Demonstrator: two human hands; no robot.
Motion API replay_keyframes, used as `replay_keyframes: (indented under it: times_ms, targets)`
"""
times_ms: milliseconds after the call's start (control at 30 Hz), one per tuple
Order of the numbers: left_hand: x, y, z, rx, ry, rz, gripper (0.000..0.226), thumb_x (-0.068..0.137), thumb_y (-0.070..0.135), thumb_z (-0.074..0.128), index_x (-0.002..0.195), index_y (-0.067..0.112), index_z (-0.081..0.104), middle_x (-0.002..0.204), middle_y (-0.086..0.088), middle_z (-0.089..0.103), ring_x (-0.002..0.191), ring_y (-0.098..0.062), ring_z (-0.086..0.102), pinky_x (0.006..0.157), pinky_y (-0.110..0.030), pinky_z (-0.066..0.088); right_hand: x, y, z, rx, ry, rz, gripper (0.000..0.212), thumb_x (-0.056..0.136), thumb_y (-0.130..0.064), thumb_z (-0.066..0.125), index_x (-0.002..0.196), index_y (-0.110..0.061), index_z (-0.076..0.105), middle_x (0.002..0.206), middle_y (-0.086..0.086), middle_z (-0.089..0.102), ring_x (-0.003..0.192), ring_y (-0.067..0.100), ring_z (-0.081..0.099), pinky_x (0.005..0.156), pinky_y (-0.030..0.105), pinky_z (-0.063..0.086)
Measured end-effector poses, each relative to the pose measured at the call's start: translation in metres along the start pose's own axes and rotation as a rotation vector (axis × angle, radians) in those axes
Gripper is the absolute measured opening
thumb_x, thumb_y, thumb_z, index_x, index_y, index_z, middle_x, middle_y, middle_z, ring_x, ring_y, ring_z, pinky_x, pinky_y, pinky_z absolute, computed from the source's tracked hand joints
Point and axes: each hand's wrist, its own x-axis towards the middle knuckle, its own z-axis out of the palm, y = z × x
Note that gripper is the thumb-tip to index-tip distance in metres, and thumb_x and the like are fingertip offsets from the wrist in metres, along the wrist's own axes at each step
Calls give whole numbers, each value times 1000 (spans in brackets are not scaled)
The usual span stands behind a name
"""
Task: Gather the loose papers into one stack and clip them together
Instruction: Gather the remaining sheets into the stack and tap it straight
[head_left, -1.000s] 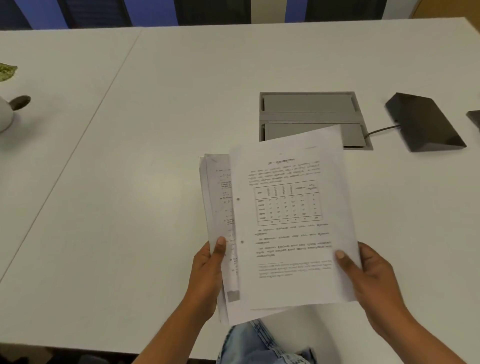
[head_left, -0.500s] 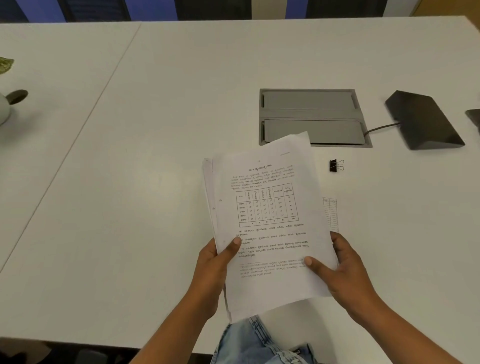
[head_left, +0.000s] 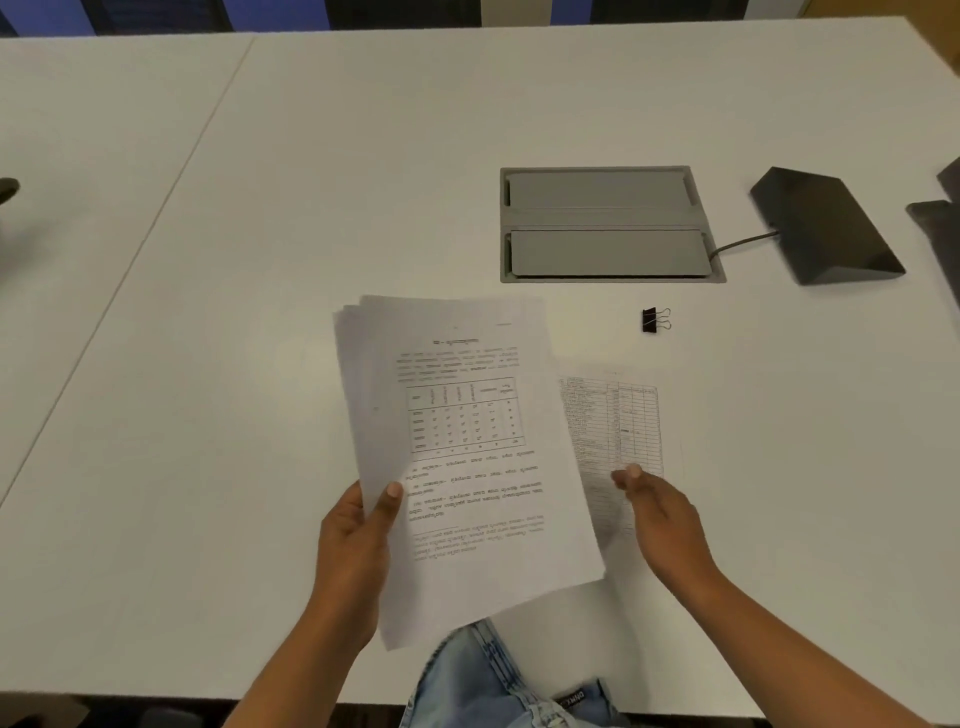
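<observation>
Left hand (head_left: 358, 540) grips the white printed paper stack (head_left: 462, 467); right hand (head_left: 660, 514), open, empty, reaches the lone printed sheet (head_left: 618, 415) flat on the white surface (head_left: 260, 260). Slide it off the edge, then square up. Black binder clip (head_left: 655, 319) nearby.

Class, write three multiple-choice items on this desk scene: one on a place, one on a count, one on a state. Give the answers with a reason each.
1. Where is the binder clip?
A. on the table near the grey floor-box lid
B. on the stack
C. in the right hand

2. How many sheets lie flat on the table?
A. none
B. one
C. three

3. The right hand is:
A. holding the clip
B. gripping the stack
C. open over the loose sheet

Answers: 1 A, it lies below the lid. 2 B, one loose sheet. 3 C, only the left hand holds the stack.
</observation>
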Motion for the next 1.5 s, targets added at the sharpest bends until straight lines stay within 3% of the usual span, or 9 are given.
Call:
replay_keyframes:
  times_ms: [133, 300, 500, 667, 867, 1133, 1300, 1400, 1500]
  targets:
    - [4, -2, -25, -2, 78, 23, 14, 98, 29, 61, 103, 24, 73, 95, 7, 82, 85, -25, 76, 68, -35, 57, 18, 32, -6, -481, 204, 24, 64, 95, -52, 51, 129, 1, 59, 133, 21, 59, 119, 37, 58, 97, 44, 48]
    - [7, -8, -52, -5, 141, 9, 13, 98, 29, 60, 102, 27, 73, 97, 8, 81, 94, -32, 73, 75, -41, 57, 31, 45, 2, -664, 224, 336, 85, 74, -59, 75, 128, 2, 48, 128, 24, 51, 116, 43, 51, 88, 52, 50]
    - [6, -11, -63, -15, 159, 9, 13, 99, 30, 60, 102, 30, 73, 98, 10, 81, 93, -29, 73, 71, -40, 56, 46, 49, 1, -368, 257, 387, 92, 68, -31, 90, 139, -1, 41, 132, 23, 58, 118, 41, 59, 90, 44, 50]
    - [8, -14, -66, -21, 168, 0, 13, 99, 29, 60, 102, 28, 73, 97, 9, 81, 92, -26, 74, 70, -36, 56, 41, 38, 17, -460, 224, 279, 43, 79, -34, 78, 104, -5, 60, 105, 15, 71, 91, 34, 67, 71, 35, 53]
    - [9, -16, -68, -14, 183, -7, 14, 99, 29, 60, 105, 26, 72, 96, 8, 81, 92, -28, 73, 68, -35, 55, 39, 20, 50, -500, 185, 303, 74, 72, -48, 82, 123, -2, 54, 119, 17, 62, 107, 36, 64, 78, 39, 52]
    - [8, -15, -75, 8, 204, -8, 13, 100, 29, 58, 101, 28, 71, 89, 15, 80, 90, -25, 72, 65, -34, 54, 41, 23, 58, -392, 244, 267, 73, 67, -21, 90, 126, -3, 51, 118, 18, 63, 105, 37, 63, 78, 39, 51]
    - [7, -15, -80, 7, 207, 0, 13, 101, 28, 58, 100, 30, 71, 89, 17, 80, 88, -23, 72, 64, -31, 54, 46, 27, 55, -325, 286, 226, 20, 79, -14, 78, 85, -10, 60, 81, 6, 68, 65, 20, 56, 58, 25, 41]
    - [7, -14, -82, 11, 211, 5, 14, 101, 27, 58, 99, 31, 70, 87, 17, 80, 87, -22, 72, 64, -32, 54, 45, 29, 46, -251, 306, 171, 40, 86, -16, 72, 59, -16, 43, 58, -2, 49, 51, 13, 43, 47, 23, 30]
    - [10, -11, -86, 4, 214, 20, 13, 100, 26, 59, 98, 30, 71, 94, 11, 80, 89, -21, 72, 67, -33, 54, 37, 24, 25, -54, 298, 121, 28, 89, -18, 71, 66, -8, 58, 67, 10, 63, 60, 23, 56, 57, 32, 48]
